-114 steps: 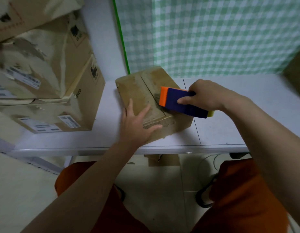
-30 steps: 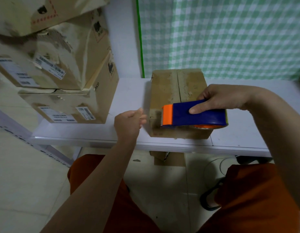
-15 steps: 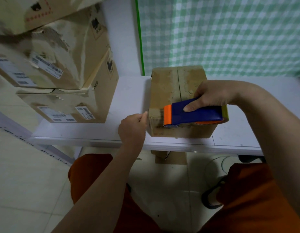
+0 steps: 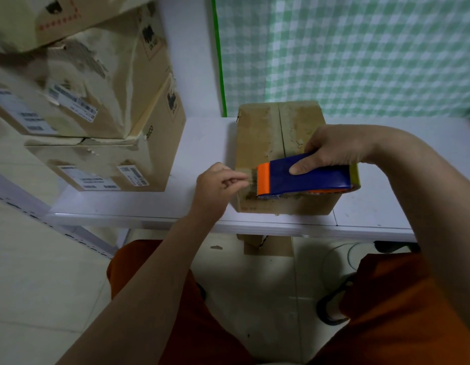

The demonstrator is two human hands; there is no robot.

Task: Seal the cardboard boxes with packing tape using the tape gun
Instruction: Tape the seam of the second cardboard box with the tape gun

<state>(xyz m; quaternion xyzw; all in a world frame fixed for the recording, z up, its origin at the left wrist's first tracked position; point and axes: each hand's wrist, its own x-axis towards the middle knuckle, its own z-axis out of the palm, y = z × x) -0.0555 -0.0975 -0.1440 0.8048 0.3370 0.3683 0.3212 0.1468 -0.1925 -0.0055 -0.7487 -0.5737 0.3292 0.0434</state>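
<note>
Fingers point(image 4: 240, 179) of my left hand point(image 4: 215, 185) are pinched together at the orange mouth of the tape gun point(image 4: 305, 177), and they look clamped on the loose end of the tape, though the strip itself is clear and blurred, so I judge that from the pose. My right hand point(image 4: 331, 151) is wrapped around the blue body of the gun, index finger laid along its side, holding it low against the near front corner of the small box point(image 4: 265, 133). From the one head view I have, the change is plain: a second ago my left hand hovered just off the box's left edge with the gun held higher; half a second ago it closed in on the corner; now it has reached the gun's mouth. I read that as the start of a fresh strip, the end being drawn out before it is stuck down, so the sealing of this box is not yet finished. The box stands on the white tabletop point(image 4: 202, 154), with its centre seam running away from me. To the left a stack of larger boxes point(image 4: 104, 127) rests on the same tabletop, cut off by the frame's upper left corner. Hard to tell: whether tape already covers the seam, since the top is scuffed and patchy, and how much roll is left, as only a yellowish rim shows behind my right hand.
</note>
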